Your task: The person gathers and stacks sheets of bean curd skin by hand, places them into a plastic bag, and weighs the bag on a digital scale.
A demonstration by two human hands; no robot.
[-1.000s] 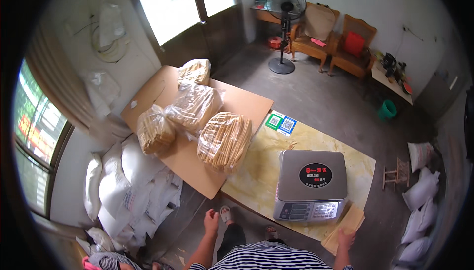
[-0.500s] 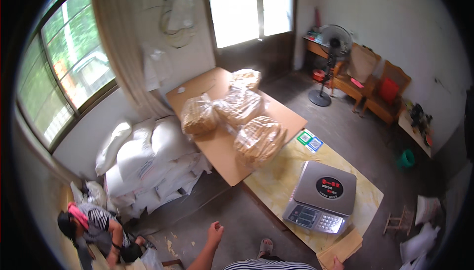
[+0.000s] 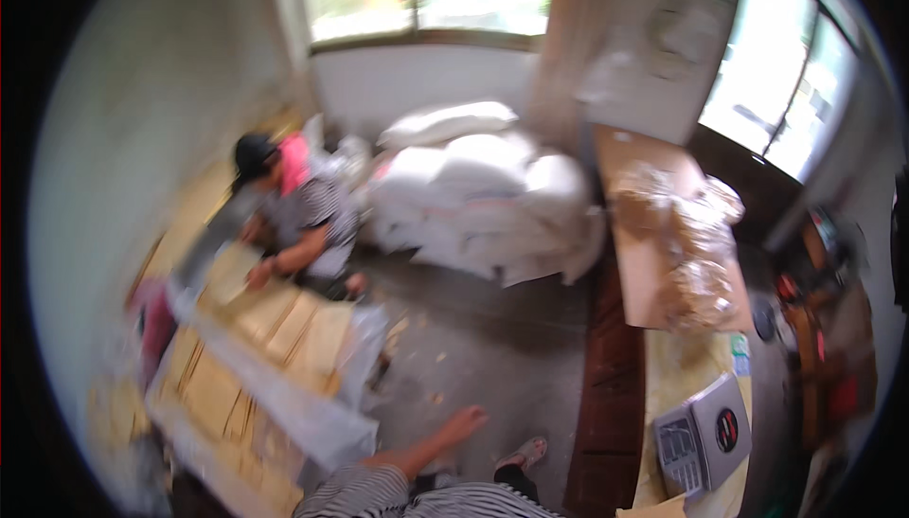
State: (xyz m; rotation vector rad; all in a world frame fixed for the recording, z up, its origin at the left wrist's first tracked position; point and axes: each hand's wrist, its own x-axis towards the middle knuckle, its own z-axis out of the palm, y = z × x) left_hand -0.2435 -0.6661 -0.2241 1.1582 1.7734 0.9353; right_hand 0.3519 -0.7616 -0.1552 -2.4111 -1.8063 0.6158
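1. Head view: flat tan sheets [image 3: 653, 510] show at the bench's near end, mostly cut off by the lower picture edge; whether they touch the bench cannot be told.
2. The right hand is outside the picture, so its grip cannot be told.
3. The left hand [image 3: 464, 425], blurred, is over the floor, its grip loose and empty.
4. The bench [image 3: 666, 362] has a yellowish, smooth top and a brown front [image 3: 606, 404], which stands between the left hand and the scale.
5. The boxy scale [image 3: 724, 423], gray metal with a dark disc, sits just beyond the sheets.
6. Farther along, shiny clear bags [image 3: 705, 286] with tan contents lie on flat brown cardboard [image 3: 649, 281].
7. Plump white sacks [image 3: 473, 172] are heaped below the window.
8. At left, a co-worker [image 3: 317, 220] bends over tan pieces [image 3: 213, 395] in crinkled clear plastic [image 3: 327, 431].
9. Pale scraps [image 3: 438, 357] dot the gray floor [image 3: 511, 348].
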